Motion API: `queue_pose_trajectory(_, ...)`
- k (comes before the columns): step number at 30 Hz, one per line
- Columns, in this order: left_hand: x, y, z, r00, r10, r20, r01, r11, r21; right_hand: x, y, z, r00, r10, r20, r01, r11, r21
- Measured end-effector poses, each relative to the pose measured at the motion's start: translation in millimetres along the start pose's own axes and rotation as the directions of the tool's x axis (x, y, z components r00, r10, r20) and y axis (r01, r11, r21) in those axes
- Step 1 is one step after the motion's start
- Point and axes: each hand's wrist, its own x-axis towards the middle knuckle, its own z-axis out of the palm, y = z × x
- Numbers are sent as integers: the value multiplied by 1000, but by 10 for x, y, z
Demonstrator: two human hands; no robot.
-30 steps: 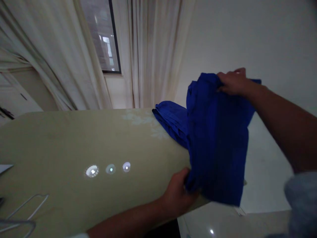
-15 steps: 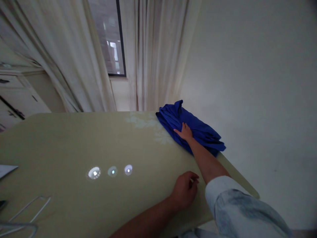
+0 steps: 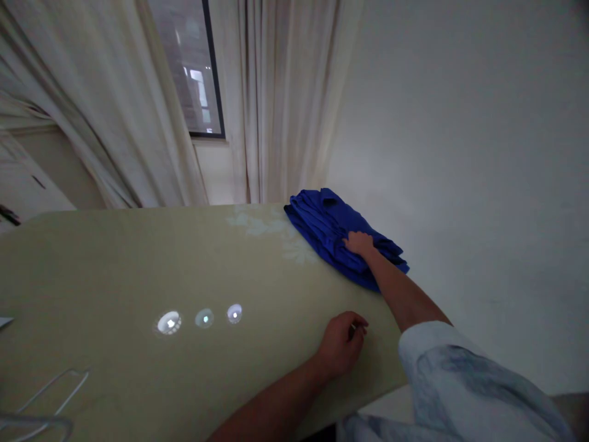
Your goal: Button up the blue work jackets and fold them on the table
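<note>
A folded royal-blue cloth lies along the far right edge of a pale olive tabletop, its long axis running upper left to lower right. The left hand rests curled shut on the tabletop, near the cloth (a small glint at its fingertips is hard to make out). The right hand lies on top of the cloth, its fingers flat and not gripping; the folds beneath are hidden.

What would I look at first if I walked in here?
The bright blue cloth stands out first, lying at the far edge of the pale green tabletop under the right hand. Then you'd spot three shiny round reflections on the tabletop, left of the left hand.
</note>
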Motion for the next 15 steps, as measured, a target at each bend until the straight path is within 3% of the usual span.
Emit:
queue_pose_trajectory(4, 22, -22, 12, 999, 1, -54, -6, 995, -100, -127, -208, -66, 998, -60, -3, 60, 998, -32)
queue_pose_trajectory(7, 95, -59, -15, 981, -101, -166, 48, 954, -296, -248, -356, -95, 994, -107, -8, 106, 993, -49)
queue_pose_trajectory(9, 167, -76, -60, 940, -257, -222, 120, 863, -491, -347, -456, -88, 991, -133, -9, 132, 990, -57)
queue_pose_trajectory(12, 284, -75, -165, 864, -463, -199, 194, 670, -717, -484, -571, -70, 987, -159, -2, 159, 986, -59)
queue_pose_trajectory(15, 432, -46, -276, 856, -498, -139, 240, 621, -746, -573, -597, -89, 986, -165, 8, 165, 985, -47)
